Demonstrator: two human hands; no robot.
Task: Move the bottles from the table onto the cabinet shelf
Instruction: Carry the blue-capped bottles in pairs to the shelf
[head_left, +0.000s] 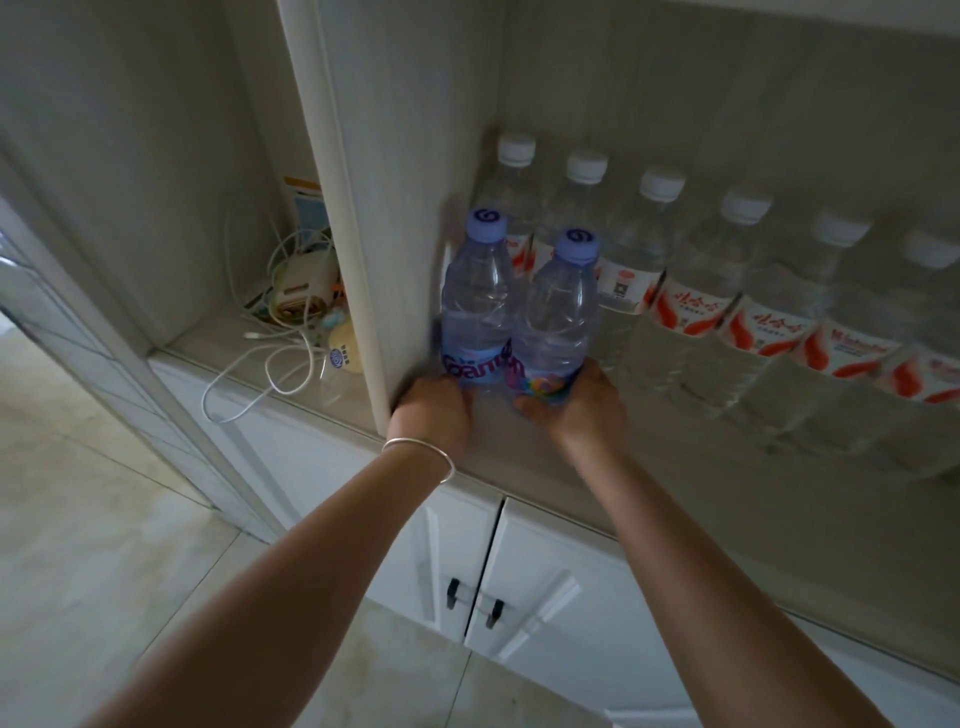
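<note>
A: What does each hand hold?

B: The left hand (434, 410) grips the base of the left purple-capped bottle (475, 301), fingers curled round its lower label. A thin silver bangle (421, 457) sits on that wrist. The right hand (576, 405) grips the base of the right purple-capped bottle (558, 322) in the same manner, thumb at the near side.

A: Where do the two bottles stand?

B: Upright, touching each other, near the front edge of the cabinet shelf (675, 467), just beside the vertical divider panel (363, 234). Whether their bases rest on the shelf cannot be told; the hands cover them.

A: What lies behind them?

B: A row of white-capped bottles (691, 291) with red-and-white labels, upright along the back wall, running from the divider toward the right. The two at the left end stand directly behind the held pair.

A: And left of the divider?

B: A tangle of white cables (270, 364), a cream-coloured charger block (304, 286) and some leaflets (306, 208) in the neighbouring compartment. Below the shelf, two white cabinet doors (519, 582) with dark handles.
</note>
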